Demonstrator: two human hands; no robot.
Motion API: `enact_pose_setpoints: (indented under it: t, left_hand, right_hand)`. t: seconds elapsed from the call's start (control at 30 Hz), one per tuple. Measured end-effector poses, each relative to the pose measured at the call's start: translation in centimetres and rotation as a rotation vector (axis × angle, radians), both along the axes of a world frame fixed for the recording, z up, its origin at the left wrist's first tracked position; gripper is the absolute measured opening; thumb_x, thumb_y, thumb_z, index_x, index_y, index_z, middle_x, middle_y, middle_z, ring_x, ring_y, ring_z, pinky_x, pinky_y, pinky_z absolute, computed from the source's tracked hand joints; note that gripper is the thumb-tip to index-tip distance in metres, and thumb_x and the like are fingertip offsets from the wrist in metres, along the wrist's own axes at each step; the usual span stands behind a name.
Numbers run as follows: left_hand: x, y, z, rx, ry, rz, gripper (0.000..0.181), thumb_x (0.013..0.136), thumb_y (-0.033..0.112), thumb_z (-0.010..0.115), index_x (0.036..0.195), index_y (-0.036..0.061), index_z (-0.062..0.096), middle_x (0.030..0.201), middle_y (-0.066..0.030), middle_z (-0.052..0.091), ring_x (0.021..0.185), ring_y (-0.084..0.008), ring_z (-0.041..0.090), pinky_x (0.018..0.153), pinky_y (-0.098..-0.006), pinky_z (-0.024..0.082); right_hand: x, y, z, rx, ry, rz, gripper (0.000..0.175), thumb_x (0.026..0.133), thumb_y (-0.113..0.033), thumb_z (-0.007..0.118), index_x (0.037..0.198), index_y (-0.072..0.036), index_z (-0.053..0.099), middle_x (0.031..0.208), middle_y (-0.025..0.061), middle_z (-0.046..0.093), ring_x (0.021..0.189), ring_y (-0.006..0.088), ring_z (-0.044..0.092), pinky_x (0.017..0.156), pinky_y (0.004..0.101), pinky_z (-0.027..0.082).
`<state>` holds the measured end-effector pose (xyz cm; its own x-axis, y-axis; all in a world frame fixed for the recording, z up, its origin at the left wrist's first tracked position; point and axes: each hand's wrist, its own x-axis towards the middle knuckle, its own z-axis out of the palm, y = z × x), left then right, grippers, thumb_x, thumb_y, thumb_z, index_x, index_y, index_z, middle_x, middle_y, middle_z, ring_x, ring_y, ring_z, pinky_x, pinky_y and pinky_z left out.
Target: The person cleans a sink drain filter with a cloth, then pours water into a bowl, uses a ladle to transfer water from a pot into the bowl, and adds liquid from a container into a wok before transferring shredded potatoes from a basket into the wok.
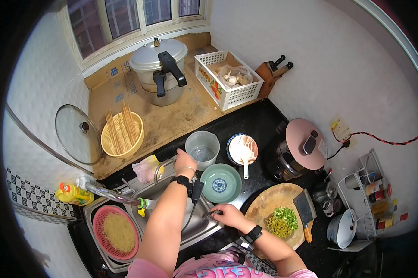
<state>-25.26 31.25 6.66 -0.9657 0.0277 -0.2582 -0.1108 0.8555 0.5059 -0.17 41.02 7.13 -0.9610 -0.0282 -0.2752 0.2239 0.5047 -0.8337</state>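
My left hand (184, 161) reaches to the back edge of the steel sink (191, 222), beside a grey plastic tub (202, 150); whether its fingers hold anything is hidden. Over the sink's right rim, my right hand (226, 215) pinches a small dark object (214, 212), perhaps a metal scouring pad. An empty-looking green bowl (220, 183) stands between the hands, by the sink. To the right, a round wooden chopping board (264, 201) bears chopped green vegetables (282, 222) and a cleaver (303, 208). A pink colander (99, 239) of thin noodles (118, 232) sits in the left basin.
The faucet (111, 197) crosses over the sink. Behind are a cloth (146, 169), a yellow basket (123, 135) of skewers, a pressure cooker (158, 69) and a white crate (230, 81). A blue-rimmed bowl (242, 149) with a spoon and a rice cooker (295, 153) stand right.
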Motion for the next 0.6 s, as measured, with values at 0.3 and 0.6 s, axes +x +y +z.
enact_pose_setpoints:
  t: [0.3,0.6]
  left_hand:
    - [3.8,-2.6,-1.9,0.162,0.199,0.103,0.025,0.083,0.015,0.061,0.097,-0.0051,0.062,0.101,-0.0291,0.061,0.093,-0.0444,0.06,0.083,-0.0485,0.05]
    - [5.1,-1.8,-2.0,0.261,0.207,0.1,0.027,0.082,0.012,0.063,0.1,-0.0074,0.06,0.099,-0.0274,0.062,0.099,-0.0433,0.057,0.087,-0.0469,0.048]
  right_hand:
    - [-11.3,4.8,0.9,0.023,0.315,-0.578,0.029,0.087,-0.025,0.065,0.099,0.001,0.068,0.088,0.0221,0.068,0.086,0.0329,0.068,0.076,0.0371,0.052]
    - [-11.4,3.5,-1.9,0.036,0.231,-0.346,0.029,0.089,-0.025,0.061,0.105,-0.001,0.065,0.096,0.0211,0.068,0.086,0.0356,0.066,0.077,0.0415,0.053]
